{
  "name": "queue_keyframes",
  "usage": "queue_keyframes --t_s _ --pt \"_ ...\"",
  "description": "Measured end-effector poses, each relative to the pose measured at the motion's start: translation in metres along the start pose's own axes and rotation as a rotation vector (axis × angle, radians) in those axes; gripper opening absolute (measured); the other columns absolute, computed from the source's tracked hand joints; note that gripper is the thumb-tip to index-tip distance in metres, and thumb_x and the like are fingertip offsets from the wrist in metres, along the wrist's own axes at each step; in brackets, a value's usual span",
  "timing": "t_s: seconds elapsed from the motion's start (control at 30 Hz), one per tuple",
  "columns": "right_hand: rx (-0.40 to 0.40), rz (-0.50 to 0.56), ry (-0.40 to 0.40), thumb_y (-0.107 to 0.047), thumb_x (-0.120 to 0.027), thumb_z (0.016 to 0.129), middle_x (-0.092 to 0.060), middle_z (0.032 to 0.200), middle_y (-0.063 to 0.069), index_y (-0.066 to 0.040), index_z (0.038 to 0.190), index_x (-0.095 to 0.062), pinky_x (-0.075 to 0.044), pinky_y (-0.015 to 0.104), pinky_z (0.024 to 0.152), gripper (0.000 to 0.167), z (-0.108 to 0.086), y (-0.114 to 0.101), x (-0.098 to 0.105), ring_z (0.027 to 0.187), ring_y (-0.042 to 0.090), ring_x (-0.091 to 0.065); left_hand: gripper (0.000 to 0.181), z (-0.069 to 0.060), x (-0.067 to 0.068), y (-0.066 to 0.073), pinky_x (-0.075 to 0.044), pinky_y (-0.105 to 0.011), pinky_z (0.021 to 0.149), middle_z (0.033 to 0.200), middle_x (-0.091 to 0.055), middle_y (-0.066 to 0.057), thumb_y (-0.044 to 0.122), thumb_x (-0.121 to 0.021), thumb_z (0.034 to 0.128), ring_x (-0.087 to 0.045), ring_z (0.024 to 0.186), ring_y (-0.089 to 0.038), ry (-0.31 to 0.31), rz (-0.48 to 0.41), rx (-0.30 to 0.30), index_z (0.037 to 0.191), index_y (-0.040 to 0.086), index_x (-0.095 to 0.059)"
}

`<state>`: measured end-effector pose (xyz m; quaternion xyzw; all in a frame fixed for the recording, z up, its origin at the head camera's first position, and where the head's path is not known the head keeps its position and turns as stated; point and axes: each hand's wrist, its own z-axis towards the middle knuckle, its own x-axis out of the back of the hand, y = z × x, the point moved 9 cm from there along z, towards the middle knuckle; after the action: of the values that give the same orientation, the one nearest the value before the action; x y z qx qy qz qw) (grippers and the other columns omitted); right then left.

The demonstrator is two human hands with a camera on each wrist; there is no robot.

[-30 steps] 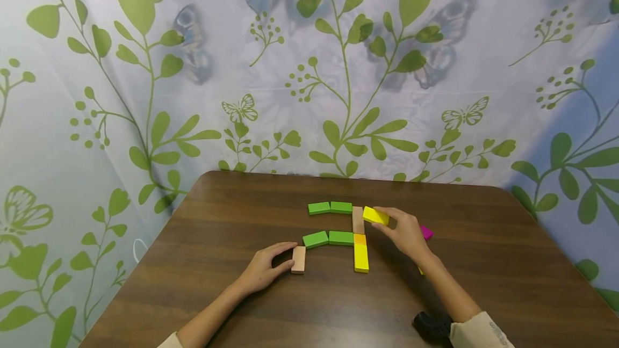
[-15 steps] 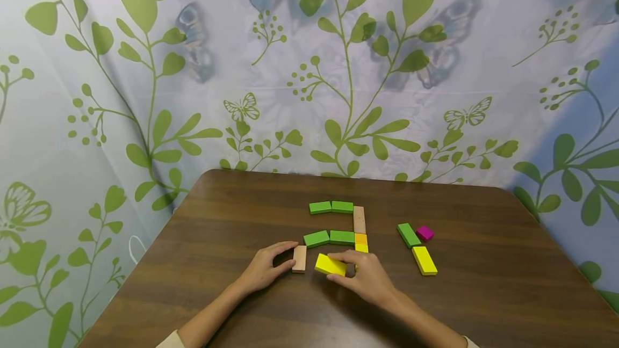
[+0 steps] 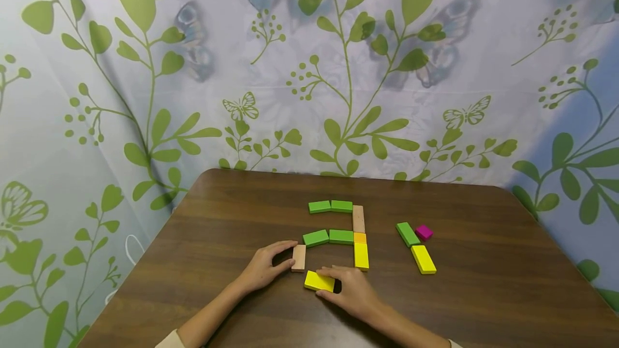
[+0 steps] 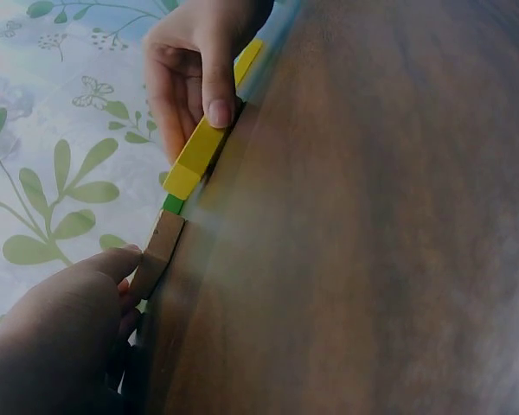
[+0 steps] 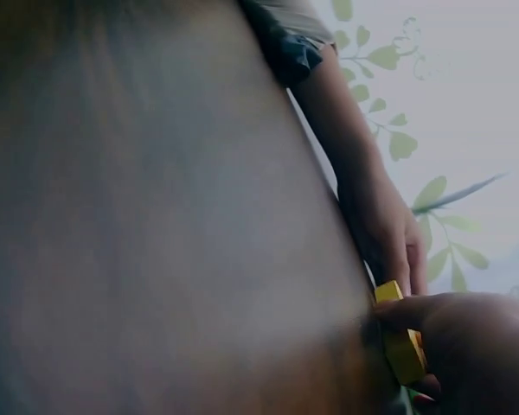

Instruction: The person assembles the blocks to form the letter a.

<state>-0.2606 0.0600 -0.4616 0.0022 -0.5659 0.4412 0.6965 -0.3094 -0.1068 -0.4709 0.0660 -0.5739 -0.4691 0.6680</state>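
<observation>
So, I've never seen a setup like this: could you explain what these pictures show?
There is no machine here, only a person working bare-handed. The wide view comes from a head-worn camera; the other two come from cameras worn on the wrists. On the brown table lie green blocks, plain wooden blocks, an orange block, a magenta block and yellow blocks. The left grip touches the nearer wooden block. The right grip holds another yellow block.

Yellow oblong block, long sides roughly parallel to the table's far edge; plain wooden block, just beside it, one end toward that edge.
</observation>
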Motion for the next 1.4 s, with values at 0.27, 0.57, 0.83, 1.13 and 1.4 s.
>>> queue_keyframes --t_s 0.27,0.57,0.83,1.13,1.4 --pt "-0.008 0.027 0.023 -0.039 -0.072 0.079 -0.062 0.117 0.006 -0.012 0.119 -0.064 -0.048 0.043 0.086 0.049 -0.008 0.0 -0.002 0.103 0.029 -0.06 0.045 -0.002 -0.001 -0.002 -0.04 -0.042 0.096 0.128 -0.054 0.003 0.035 -0.059 0.0906 -0.049 0.118 -0.017 -0.001 0.003 0.009 0.13 0.014 -0.055" --pt "-0.022 0.054 0.036 -0.024 -0.075 0.078 -0.063 0.115 0.006 -0.011 0.119 -0.064 -0.05 0.043 0.082 0.045 -0.022 0.002 0.006 0.101 0.027 -0.061 0.045 -0.001 0.0 -0.003 -0.04 -0.042 0.097 0.128 -0.055 0.001 0.032 -0.061 0.0896 -0.049 0.118 -0.018 0.003 -0.005 0.009 0.129 0.012 -0.055" --pt "-0.022 0.087 0.005 -0.037 -0.068 0.082 -0.063 0.115 0.006 -0.016 0.116 -0.066 -0.05 0.041 0.083 0.04 -0.021 0.002 0.0 0.103 0.026 -0.06 0.046 -0.002 -0.001 -0.004 -0.039 -0.042 0.098 0.129 -0.054 0.0 0.034 -0.06 0.0897 -0.048 0.12 -0.018 -0.014 -0.011 0.017 0.13 0.012 -0.055" --pt "0.026 0.079 0.073 -0.034 -0.071 0.079 -0.063 0.114 0.005 -0.016 0.114 -0.067 -0.05 0.038 0.083 0.04 -0.023 0.0 0.001 0.104 0.021 -0.06 0.046 0.0 -0.001 -0.003 -0.041 -0.041 0.096 0.128 -0.054 0.001 0.035 -0.06 0.0898 -0.049 0.118 -0.017 -0.009 -0.002 0.001 0.13 0.013 -0.055" --pt "0.046 0.054 0.079 -0.034 -0.071 0.079 -0.063 0.115 0.005 -0.017 0.116 -0.066 -0.05 0.039 0.083 0.041 -0.023 -0.003 0.001 0.104 0.019 -0.06 0.045 0.0 -0.001 -0.001 -0.04 -0.041 0.097 0.129 -0.054 0.0 0.03 -0.062 0.0892 -0.049 0.119 -0.017 -0.012 0.005 0.0 0.13 0.013 -0.055"
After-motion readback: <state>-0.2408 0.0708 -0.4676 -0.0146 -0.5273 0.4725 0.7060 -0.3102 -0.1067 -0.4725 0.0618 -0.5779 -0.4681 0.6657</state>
